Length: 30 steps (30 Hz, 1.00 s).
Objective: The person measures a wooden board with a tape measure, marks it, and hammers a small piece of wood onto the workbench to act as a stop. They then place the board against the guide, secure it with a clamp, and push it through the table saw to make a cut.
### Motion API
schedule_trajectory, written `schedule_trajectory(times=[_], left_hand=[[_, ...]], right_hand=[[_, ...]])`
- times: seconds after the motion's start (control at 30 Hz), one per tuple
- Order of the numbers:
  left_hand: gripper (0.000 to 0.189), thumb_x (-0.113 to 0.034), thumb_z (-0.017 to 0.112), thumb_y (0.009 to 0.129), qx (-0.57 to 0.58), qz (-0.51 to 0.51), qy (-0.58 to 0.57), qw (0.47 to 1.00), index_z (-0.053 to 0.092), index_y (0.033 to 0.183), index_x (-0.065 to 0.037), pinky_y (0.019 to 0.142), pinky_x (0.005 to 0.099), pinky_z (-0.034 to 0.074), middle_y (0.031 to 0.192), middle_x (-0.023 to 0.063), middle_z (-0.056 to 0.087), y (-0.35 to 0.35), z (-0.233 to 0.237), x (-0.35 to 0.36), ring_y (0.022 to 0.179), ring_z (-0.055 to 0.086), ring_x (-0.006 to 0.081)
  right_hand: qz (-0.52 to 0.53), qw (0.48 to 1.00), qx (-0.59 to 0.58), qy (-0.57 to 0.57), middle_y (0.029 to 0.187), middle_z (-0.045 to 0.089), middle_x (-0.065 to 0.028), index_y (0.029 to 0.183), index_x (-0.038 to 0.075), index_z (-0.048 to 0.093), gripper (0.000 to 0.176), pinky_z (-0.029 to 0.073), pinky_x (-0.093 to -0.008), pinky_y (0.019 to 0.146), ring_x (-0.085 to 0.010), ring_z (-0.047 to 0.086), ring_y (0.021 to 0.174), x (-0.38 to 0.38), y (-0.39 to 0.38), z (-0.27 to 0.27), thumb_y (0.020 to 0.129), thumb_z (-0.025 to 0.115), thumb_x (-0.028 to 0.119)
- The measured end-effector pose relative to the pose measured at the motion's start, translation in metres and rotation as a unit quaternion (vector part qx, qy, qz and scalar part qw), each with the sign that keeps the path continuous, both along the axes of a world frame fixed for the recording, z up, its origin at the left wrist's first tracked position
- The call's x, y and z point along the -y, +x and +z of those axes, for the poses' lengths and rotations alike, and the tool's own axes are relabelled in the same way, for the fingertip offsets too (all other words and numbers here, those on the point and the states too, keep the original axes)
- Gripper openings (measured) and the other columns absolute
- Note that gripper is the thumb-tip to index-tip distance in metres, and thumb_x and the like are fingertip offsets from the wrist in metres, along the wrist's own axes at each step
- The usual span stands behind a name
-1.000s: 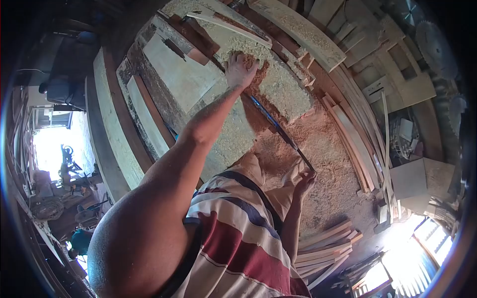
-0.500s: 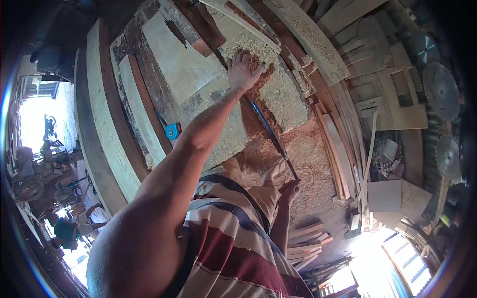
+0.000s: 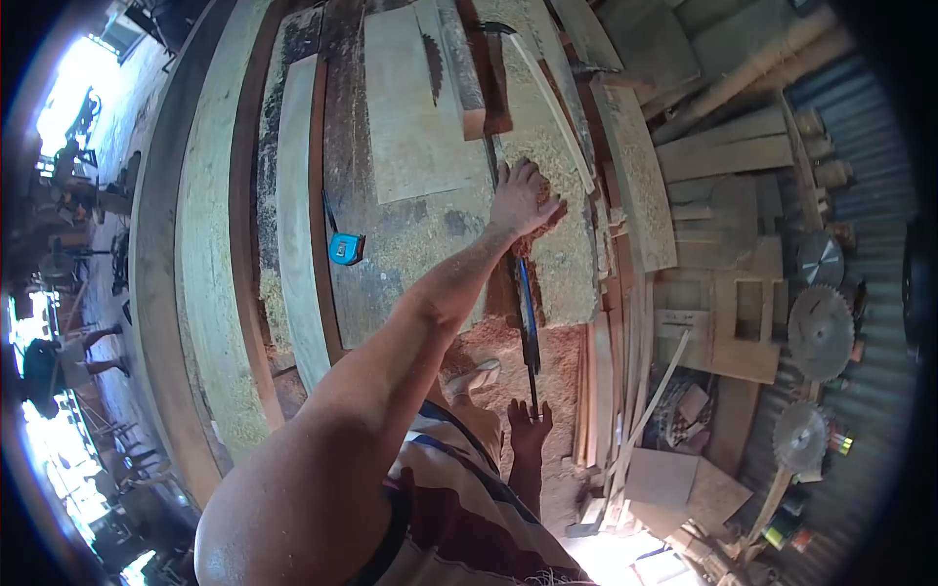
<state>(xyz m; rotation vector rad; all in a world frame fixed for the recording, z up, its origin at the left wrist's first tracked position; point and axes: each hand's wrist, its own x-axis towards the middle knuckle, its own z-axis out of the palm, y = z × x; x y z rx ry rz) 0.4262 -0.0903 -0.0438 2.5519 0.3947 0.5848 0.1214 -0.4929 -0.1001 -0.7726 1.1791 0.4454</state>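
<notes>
A long dark bar with a blue section point(image 3: 529, 293), which looks like a bar clamp, runs lengthwise across the bench and past its near edge. My left hand point(image 3: 520, 203) lies over its upper stretch with fingers spread, palm down on reddish sawdust; what is under the palm is hidden. At the near end, off the bench, the fingers of my right hand point(image 3: 531, 428) are around the thin rod tip, where a small bright crosspiece shows. Beyond my left hand, a wooden block point(image 3: 463, 78) lies in line with the bar.
A blue tape measure point(image 3: 345, 248) sits left of my left arm beside a long plank point(image 3: 298, 215). A thin curved-handled tool point(image 3: 547, 93) lies at the far right of the bench. Round saw blades point(image 3: 821, 333) hang on the right wall. A person point(image 3: 59, 361) is at far left.
The view has turned and shifted, so the bench and bar appear more upright. My left hand stays on the bar. The fingers of my right hand look more spread around the rod tip.
</notes>
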Motion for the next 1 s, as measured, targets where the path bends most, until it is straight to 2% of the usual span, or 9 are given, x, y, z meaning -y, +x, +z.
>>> schedule_trajectory(times=[0.3,0.33,0.43,0.5,0.53,0.63,0.67,0.77,1.0], left_hand=[[0.061,-0.05,0.067,0.094,-0.006,0.003,-0.025,1.0,0.066,0.128,0.0,0.127,0.0671,0.02,0.147,0.0209,0.055,-0.003,0.005,-0.001,0.15,0.041,0.0389],[0.061,-0.05,0.066,0.094,-0.008,0.003,-0.025,1.0,0.066,0.128,0.0,0.127,0.0673,0.02,0.147,0.0208,0.055,-0.003,0.005,-0.001,0.15,0.041,0.0389],[0.061,-0.051,0.067,0.095,-0.01,-0.001,-0.032,0.999,0.066,0.128,0.0,0.127,0.0677,0.02,0.148,0.0204,0.055,0.001,0.008,-0.005,0.15,0.04,0.0391],[0.061,-0.05,0.067,0.095,-0.017,-0.001,-0.039,0.999,0.065,0.128,0.0,0.127,0.0679,0.021,0.148,0.0204,0.055,-0.002,0.01,-0.003,0.151,0.039,0.0391],[0.061,-0.05,0.067,0.095,-0.019,-0.003,-0.038,0.999,0.065,0.128,0.0,0.127,0.068,0.021,0.148,0.0205,0.055,-0.001,0.013,-0.005,0.151,0.039,0.0391],[0.063,-0.053,0.065,0.095,-0.025,-0.009,-0.042,0.999,0.066,0.129,0.0,0.128,0.0678,0.017,0.15,0.0201,0.053,-0.007,0.004,0.003,0.153,0.037,0.0386],[0.064,-0.055,0.063,0.095,-0.013,-0.005,-0.035,0.999,0.066,0.129,0.0,0.128,0.0676,0.016,0.151,0.0199,0.052,0.004,0.006,-0.004,0.153,0.036,0.0384],[0.065,-0.055,0.063,0.096,-0.008,-0.011,-0.025,1.0,0.066,0.129,0.0,0.128,0.0676,0.016,0.152,0.0201,0.052,0.003,-0.001,-0.005,0.154,0.035,0.0379],[0.061,-0.054,0.064,0.095,-0.034,-0.016,-0.017,0.999,0.067,0.127,-0.002,0.128,0.0679,0.017,0.15,0.0204,0.053,0.002,0.003,-0.003,0.153,0.037,0.0375]], right_hand=[[0.327,0.884,-0.002,-0.333,0.083,0.074,-0.0111,0.097,0.011,0.068,0.033,0.058,-0.0426,0.066,-0.0243,0.07,0.071,0.037,0.037,-0.08,0.102,0.058,0.042],[0.469,0.798,-0.048,-0.375,0.08,0.071,-0.0093,0.097,0.012,0.068,0.031,0.055,-0.042,0.062,-0.0235,0.068,0.067,0.036,0.046,-0.084,0.103,0.057,0.04],[0.929,0.119,-0.088,-0.338,0.07,0.062,-0.0039,0.095,0.013,0.069,0.025,0.047,-0.04,0.051,-0.0211,0.06,0.054,0.029,0.065,-0.076,0.103,0.054,0.032],[0.965,0.023,-0.075,-0.249,0.064,0.056,-0.0002,0.094,0.014,0.07,0.024,0.041,-0.0386,0.044,-0.0195,0.055,0.046,0.022,0.072,-0.069,0.104,0.052,0.027],[0.955,0.206,0.046,-0.209,0.058,0.041,-0.0003,0.084,0.014,0.062,0.024,0.031,-0.0359,0.042,-0.0164,0.039,0.042,0.106,0.045,-0.161,0.103,0.05,0.024],[0.529,0.826,-0.192,0.025,0.059,0.046,-0.0057,0.075,0.007,0.059,0.028,0.031,-0.0353,0.038,-0.0184,0.049,0.044,0.11,0.063,-0.146,0.099,0.057,0.02],[0.527,0.836,-0.153,-0.011,0.057,0.039,-0.0046,0.078,0.007,0.048,0.021,0.026,-0.0353,0.038,-0.016,0.037,0.041,0.103,0.062,-0.141,0.098,0.047,0.015],[0.538,0.816,-0.098,-0.189,0.069,0.065,-0.019,0.1,-0.002,0.056,0.052,0.047,-0.0409,0.037,-0.0288,0.06,0.044,0.051,0.069,-0.072,0.111,0.045,0.048],[0.585,0.807,-0.08,-0.016,0.097,0.076,-0.0322,0.115,-0.003,0.059,0.068,0.066,-0.0471,0.072,-0.0381,0.079,0.082,0.069,0.048,-0.022,0.11,0.041,0.062]])
